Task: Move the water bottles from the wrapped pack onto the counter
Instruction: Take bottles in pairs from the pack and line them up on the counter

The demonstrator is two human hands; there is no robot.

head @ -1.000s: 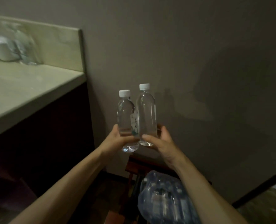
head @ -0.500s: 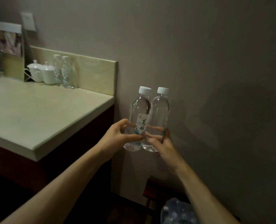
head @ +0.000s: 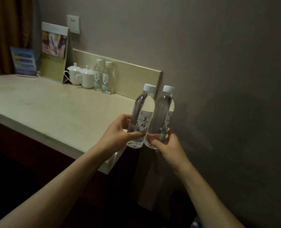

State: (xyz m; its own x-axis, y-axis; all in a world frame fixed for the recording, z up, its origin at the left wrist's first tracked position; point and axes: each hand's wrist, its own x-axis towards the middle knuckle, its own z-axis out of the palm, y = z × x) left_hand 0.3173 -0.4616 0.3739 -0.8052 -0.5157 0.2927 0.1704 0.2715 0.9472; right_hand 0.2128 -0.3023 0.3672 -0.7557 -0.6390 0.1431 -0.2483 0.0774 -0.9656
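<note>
Dim, warm room light is leaving the whole view murky and grainy, with the counter (head: 42, 111) catching the most brightness. Soft shadows of the arms are falling across the wall (head: 218, 79) at right. Straight edges are bowing slightly toward the frame borders, and the near lower corners are sinking into black.

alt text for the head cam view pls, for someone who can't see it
Left hand and right hand each hold an upright water bottle, left bottle and right bottle, side by side at the counter corner; two bottles and white cups stand at its back.
</note>
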